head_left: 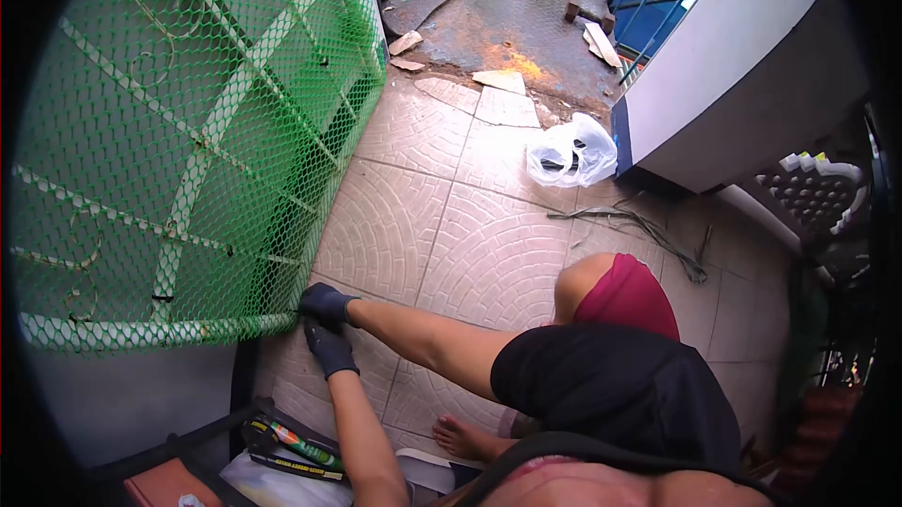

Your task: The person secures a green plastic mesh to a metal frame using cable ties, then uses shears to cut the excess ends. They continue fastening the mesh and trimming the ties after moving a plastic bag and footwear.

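Note:
A green plastic mesh (188, 131) covers a green-painted metal gate whose bottom rail (141, 330) runs along the lower left. Both my hands wear dark gloves and meet at the rail's right end. My right hand (326, 304) reaches in from the right and grips the mesh corner at the rail's end. My left hand (329, 347) comes up from below, its fingers pinched on the mesh edge just under the rail. Anything small between the fingers is hidden by the gloves. I am crouched, with a knee in red shorts (625, 296) and a bare foot (460, 436).
An open bag (282, 455) with packaged items lies by my left arm. A white plastic bag (571, 155) and loose cords (629, 220) lie on the tiled floor (451, 225). A white cabinet (723, 65) stands to the right, and broken tiles and rusty ground (507, 28) lie beyond.

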Motion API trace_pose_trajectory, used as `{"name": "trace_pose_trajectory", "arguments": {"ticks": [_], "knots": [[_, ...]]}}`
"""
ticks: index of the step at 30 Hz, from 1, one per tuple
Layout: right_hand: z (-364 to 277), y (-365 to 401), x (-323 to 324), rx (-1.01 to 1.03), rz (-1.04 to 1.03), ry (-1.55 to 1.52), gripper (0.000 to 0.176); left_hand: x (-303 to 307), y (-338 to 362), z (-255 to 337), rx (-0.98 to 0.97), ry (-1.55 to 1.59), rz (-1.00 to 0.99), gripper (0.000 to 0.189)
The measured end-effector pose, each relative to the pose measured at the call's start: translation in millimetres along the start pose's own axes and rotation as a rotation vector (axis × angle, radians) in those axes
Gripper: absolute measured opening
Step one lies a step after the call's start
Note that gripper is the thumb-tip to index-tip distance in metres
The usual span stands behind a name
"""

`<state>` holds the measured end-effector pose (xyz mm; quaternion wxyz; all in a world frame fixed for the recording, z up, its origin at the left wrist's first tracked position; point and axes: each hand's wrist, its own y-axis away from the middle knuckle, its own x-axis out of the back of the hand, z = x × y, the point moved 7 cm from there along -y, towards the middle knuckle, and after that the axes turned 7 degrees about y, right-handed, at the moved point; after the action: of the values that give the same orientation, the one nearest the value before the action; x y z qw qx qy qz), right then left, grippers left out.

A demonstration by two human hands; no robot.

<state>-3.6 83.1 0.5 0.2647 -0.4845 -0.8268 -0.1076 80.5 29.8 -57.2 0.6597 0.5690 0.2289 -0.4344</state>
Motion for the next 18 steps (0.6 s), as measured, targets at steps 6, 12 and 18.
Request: {"name": "trace_pose_trajectory", "arguments": {"ticks": [6,12,18], "knots": [[-4.4,4.7,7.9,-0.043,0.042,0.186,0.026,-17.3,19.0,-0.1,-0.241,-0.225,-0.03,0.048],[-27.2,7.8,14.0,0.147,0.053,0.383,0.026,10.3,-5.1,18.8,-0.372,-0.287,-0.181,0.047],[-40.6,17.9,27.5,0.247,0.073,0.223,0.029,9.2,-12.2,10.5,-0.077,-0.154,-0.05,0.054]]}}
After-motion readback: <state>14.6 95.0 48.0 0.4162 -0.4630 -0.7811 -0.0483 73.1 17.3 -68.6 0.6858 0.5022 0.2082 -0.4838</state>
